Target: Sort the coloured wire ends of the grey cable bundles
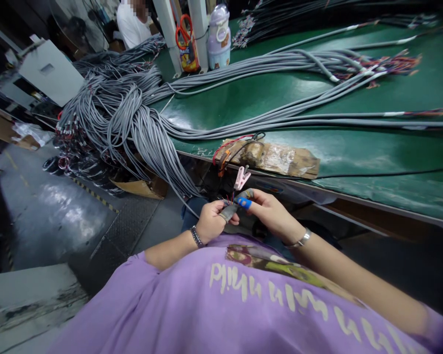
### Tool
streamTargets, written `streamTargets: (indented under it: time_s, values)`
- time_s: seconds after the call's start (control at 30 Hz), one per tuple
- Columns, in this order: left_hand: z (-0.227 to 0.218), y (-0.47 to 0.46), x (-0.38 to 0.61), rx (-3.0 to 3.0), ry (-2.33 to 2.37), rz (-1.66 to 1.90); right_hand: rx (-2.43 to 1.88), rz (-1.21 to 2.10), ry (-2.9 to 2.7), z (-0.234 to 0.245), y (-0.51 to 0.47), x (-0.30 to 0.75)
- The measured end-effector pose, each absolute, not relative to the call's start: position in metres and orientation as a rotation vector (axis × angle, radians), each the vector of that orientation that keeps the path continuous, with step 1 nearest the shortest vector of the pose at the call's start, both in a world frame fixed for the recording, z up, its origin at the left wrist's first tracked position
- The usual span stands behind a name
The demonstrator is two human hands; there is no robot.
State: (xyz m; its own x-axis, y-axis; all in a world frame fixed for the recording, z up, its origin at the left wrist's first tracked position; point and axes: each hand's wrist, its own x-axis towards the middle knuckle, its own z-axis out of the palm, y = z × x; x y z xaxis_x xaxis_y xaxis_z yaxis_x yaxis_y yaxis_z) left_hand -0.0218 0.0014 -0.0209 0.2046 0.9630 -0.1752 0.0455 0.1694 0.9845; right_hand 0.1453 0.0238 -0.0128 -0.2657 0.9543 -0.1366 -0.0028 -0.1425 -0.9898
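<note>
My left hand [213,220] is curled closed, with a grey finger cot on the thumb, pinching the thin coloured wire ends [229,200] of a grey cable. My right hand [268,209] meets it from the right, fingers pinched on the same wire ends, a blue cot on one fingertip. Both hands sit just below the table edge, in front of my purple shirt. A pink clip [241,177] hangs right above the hands. The grey cable [177,189] runs up and left from the hands into the bundle.
A big bundle of grey cables [133,113] drapes off the green table [354,147] to the floor at left. Taped cardboard [280,158] with red and black wires lies at the table edge. A bottle [219,37] and scissors [184,32] stand at the back; a person in white [131,24] sits beyond.
</note>
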Motion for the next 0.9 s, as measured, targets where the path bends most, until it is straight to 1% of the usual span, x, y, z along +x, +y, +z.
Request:
streamTargets:
  time_s: [0.17,0.43,0.63,0.77,0.83,0.9]
  values:
    - [-0.023,0.000,-0.021,1.157,1.143,0.878,-1.066,1.615,-1.307,-0.008,0.023,0.142]
    - [-0.018,-0.001,-0.022,1.210,1.112,0.916,-1.144,1.593,-1.117,-0.017,0.018,0.139]
    - [-0.013,0.003,-0.028,1.075,1.034,0.915,-0.972,1.802,-0.759,-0.024,0.031,0.149]
    - [0.000,0.011,-0.027,0.951,0.948,0.861,-0.913,1.926,-0.825,-0.017,0.048,0.150]
    - [0.007,0.015,-0.026,0.917,0.916,0.828,-0.903,1.893,-0.913,-0.012,0.053,0.146]
    - [0.010,0.019,-0.025,0.900,0.907,0.813,-0.951,1.713,-1.008,-0.010,0.054,0.140]
